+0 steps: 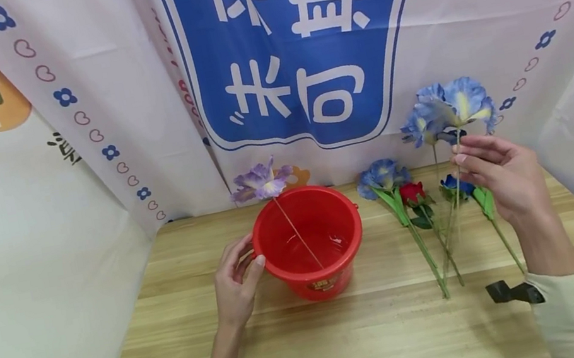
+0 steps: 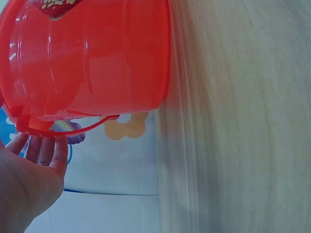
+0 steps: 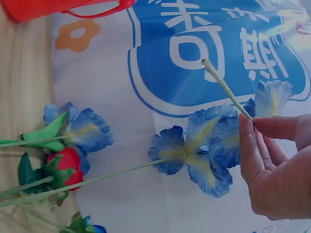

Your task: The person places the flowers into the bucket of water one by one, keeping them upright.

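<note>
A red bucket [image 1: 323,291] stands on the table, and my left hand [image 1: 235,284] holds its left rim, the thumb on the near side. In the left wrist view those fingertips [image 2: 60,150] are at the rim by the red handle [image 2: 90,127]. An artificial purple iris [image 1: 262,182] leans inside the bucket, its bloom above the far rim. My right hand [image 1: 512,181] pinches the stem of a blue iris [image 1: 469,99] between thumb and fingers. Close beside its bloom is a second blue iris [image 3: 187,153], whose stem slants down apart from my fingers.
Right of the bucket lie another blue iris [image 1: 383,176], a red rose [image 1: 412,193] and a blue rose [image 1: 458,184]. A green leaf [image 1: 484,202] on a stem lies farther right. A printed cloth [image 1: 141,134] hangs along the back of the wooden table [image 1: 351,347].
</note>
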The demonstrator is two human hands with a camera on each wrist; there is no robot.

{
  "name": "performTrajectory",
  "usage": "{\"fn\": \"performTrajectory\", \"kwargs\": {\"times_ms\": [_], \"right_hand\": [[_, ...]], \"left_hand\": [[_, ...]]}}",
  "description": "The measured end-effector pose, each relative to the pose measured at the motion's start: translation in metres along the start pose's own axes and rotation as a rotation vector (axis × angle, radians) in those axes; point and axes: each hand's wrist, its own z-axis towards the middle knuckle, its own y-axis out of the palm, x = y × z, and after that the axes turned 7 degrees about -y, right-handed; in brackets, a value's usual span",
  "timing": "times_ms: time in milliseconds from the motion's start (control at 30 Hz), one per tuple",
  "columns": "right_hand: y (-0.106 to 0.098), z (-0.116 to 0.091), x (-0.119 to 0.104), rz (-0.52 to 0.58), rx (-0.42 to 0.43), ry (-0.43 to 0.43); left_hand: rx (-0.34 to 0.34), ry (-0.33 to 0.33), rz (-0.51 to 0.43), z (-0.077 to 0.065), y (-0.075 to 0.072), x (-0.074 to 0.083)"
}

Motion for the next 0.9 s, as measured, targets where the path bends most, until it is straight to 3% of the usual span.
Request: {"fn": "performTrajectory", "kwargs": {"times_ms": [400,767,900], "right_hand": [[0.016,0.000,-0.019,0.026,-0.006,-0.070],[0.026,0.002,-0.022,0.070,-0.010,-0.115],[0.021,0.005,-0.006,0.051,-0.004,-0.031]], "left_hand": [[0.002,-0.016,0.005,0.000,0.000,0.002],[0.002,-0.021,0.005,-0.001,-0.001,0.000],[0.004,-0.022,0.011,0.000,-0.002,0.000]]}}
